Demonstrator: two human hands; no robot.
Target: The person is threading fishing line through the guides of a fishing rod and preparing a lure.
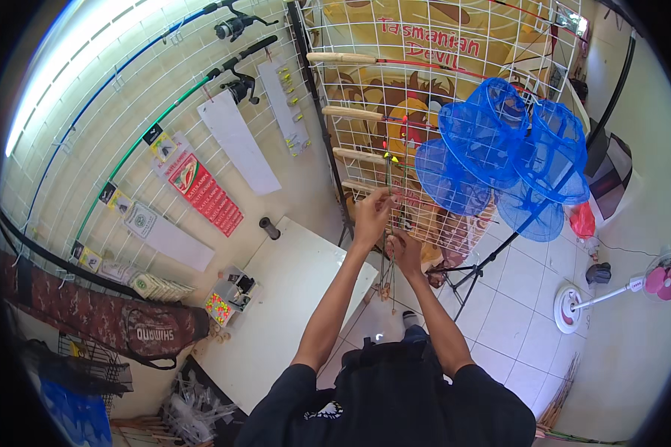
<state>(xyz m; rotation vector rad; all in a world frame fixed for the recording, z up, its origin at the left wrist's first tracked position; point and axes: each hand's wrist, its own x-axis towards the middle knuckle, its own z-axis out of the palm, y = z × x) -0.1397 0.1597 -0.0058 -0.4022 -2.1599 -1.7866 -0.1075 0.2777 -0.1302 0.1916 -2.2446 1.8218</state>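
My left hand [373,215] is raised before the white wire grid, its fingers pinched near thin dark strands hanging there. Lower and to the right, my right hand [405,251] pinches the hanging strands [387,274] too; what exactly lies between the fingers is too small to tell. Small yellow and red floats [390,157] show at the top of the strands, just above my left hand. Small tan pieces dangle at their lower ends. Fishing rods with pale handles [353,113] lie across the grid, and blue mesh nets [481,151] hang to the right.
A white table [291,296] stands at left, bearing a box of colourful beads [219,309] and a dark cylinder [269,228]. Rods with reels [239,86] and packets hang on the left grid. Black stand legs [472,272] and a pink-bladed fan [662,281] are at right.
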